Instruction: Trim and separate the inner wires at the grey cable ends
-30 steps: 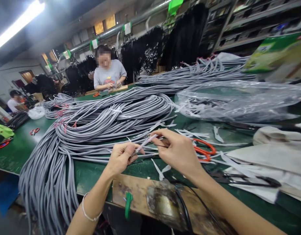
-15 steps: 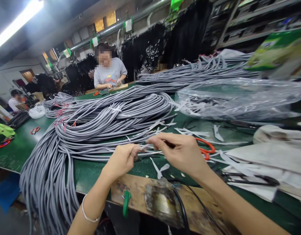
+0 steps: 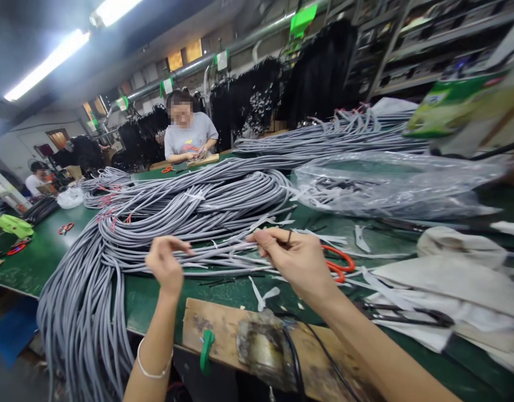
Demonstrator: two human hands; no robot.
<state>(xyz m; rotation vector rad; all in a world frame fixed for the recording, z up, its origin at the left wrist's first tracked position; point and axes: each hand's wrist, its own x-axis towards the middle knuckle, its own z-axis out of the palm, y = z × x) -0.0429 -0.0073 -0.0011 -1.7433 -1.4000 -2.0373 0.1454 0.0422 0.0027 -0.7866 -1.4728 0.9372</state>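
Note:
Grey cables (image 3: 156, 223) lie in large looped bundles on the green table (image 3: 143, 301), with many strands hanging over its front edge at the left. Over the lower cables is my left hand (image 3: 167, 262), its fingers apart and nothing visible in them. My right hand (image 3: 296, 257) is closed in a pinch just above the cable ends; what its fingertips hold, if anything, is too small to name. Orange-handled scissors (image 3: 340, 262) lie beside my right hand, partly hidden by it.
A wooden board (image 3: 219, 324) with a metal block (image 3: 263, 346) and a green clamp (image 3: 206, 350) sits at the front edge. Behind lies a clear plastic bag (image 3: 390, 184); white cloth (image 3: 461, 268) lies right. Across the table a person (image 3: 192, 134) works.
My left hand has moved left, away from my right hand, and its fingers have opened. My right hand remains pinched. The view has shifted slightly.

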